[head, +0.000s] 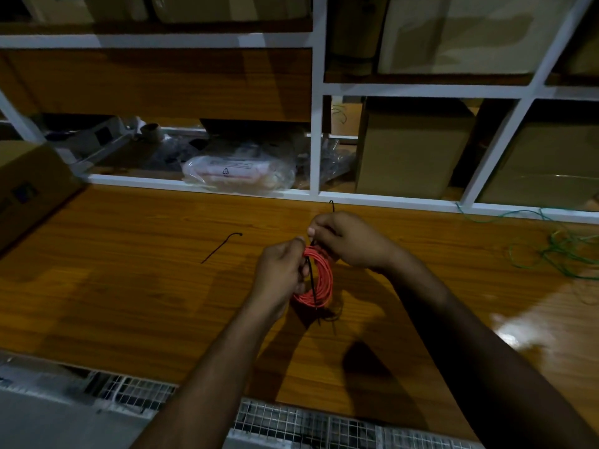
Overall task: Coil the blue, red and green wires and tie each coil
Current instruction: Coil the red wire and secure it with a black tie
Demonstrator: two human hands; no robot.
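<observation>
Above the glossy wood-grain counter [129, 286]: left hand [278, 273] grips the round red wire coil [319, 280]; right hand [350, 241] pinches a thin black tie [311, 280] crossing it.

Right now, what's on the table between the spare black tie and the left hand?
Nothing: in the head view, only bare wooden table separates spare black tie from left hand.

The coil of wire [319, 277] is showing a bright orange-red, with a thin black tie [311, 280] crossing it, and a second black tie [220, 247] is lying dark against the bench [129, 270], which is glowing warm orange-brown with streaked wood grain. Off to the right a loose wire [564, 251] is showing green, and the shelf frame [316, 124] behind is standing out white beside tan cardboard boxes [411, 150].
</observation>
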